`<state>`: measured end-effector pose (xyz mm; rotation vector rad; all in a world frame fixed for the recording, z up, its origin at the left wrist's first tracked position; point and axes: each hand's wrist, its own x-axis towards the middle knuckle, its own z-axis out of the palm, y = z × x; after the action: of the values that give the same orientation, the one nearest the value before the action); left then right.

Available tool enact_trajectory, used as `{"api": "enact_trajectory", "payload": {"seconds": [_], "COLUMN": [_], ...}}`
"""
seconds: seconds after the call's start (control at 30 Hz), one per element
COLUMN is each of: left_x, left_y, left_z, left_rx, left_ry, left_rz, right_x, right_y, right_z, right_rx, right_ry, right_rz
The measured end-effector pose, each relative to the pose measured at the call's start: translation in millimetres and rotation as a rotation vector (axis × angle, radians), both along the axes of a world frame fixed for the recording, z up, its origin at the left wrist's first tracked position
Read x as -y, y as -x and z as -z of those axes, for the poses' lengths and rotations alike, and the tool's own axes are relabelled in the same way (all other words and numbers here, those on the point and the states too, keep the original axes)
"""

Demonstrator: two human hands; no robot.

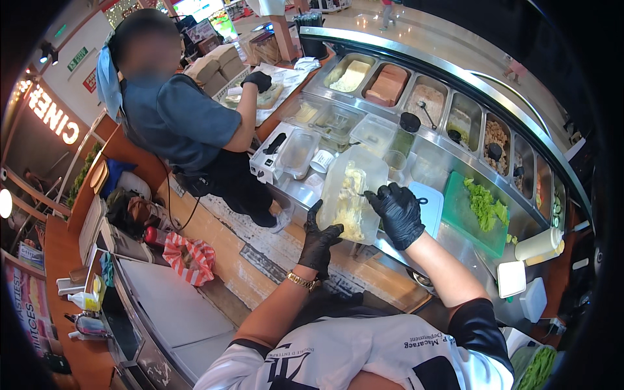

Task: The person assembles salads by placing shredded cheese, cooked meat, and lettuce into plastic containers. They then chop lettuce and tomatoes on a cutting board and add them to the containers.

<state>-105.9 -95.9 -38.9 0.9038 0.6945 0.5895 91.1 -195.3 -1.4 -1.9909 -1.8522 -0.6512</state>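
My left hand (320,242), black-gloved, grips the near left edge of a translucent plastic container (337,175), thumb on its rim. The container is tilted over the counter, with pale yellow, shredded or mashed food (354,224) inside. My right hand (398,213), also black-gloved, is closed at the container's right side. A thin utensil seems to reach from its fingers into the food; most of it is hidden, so I cannot tell its kind. Just right of that hand lies a light blue lid or board (425,207).
A green cutting board (473,214) with lettuce (484,204) lies to the right. Metal food pans (425,104) line the glass-fronted counter. Squeeze bottles (541,246) lie at far right. On the left a co-worker (188,123) handles bread; a striped bag (188,259) sits below.
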Motion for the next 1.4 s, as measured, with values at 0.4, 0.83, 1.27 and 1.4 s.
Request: {"api": "enact_trajectory", "payload": {"seconds": [0.4, 0.83, 1.27, 1.4], "left_x": [-1.0, 4.6, 13.2, 14.0], "left_y": [3.2, 8.2, 8.1, 11.0], "left_z": [8.3, 20.9, 14.1, 12.0], "left_rx": [-0.112, -0.202, 0.082, 0.202], "left_ry": [-0.338, -0.39, -0.445, -0.354], "left_rz": [-0.017, -0.016, -0.019, 0.014], "right_x": [-8.8, -5.8, -4.8, 5.9], "right_y": [-14.5, -32.6, 35.2, 26.5], "right_z": [-11.9, 23.8, 19.6, -15.9], "right_rx": [0.152, 0.079, 0.137, -0.191], "right_ry": [0.03, 0.172, 0.091, 0.133], "right_rz": [-0.06, 0.186, 0.403, 0.28]}}
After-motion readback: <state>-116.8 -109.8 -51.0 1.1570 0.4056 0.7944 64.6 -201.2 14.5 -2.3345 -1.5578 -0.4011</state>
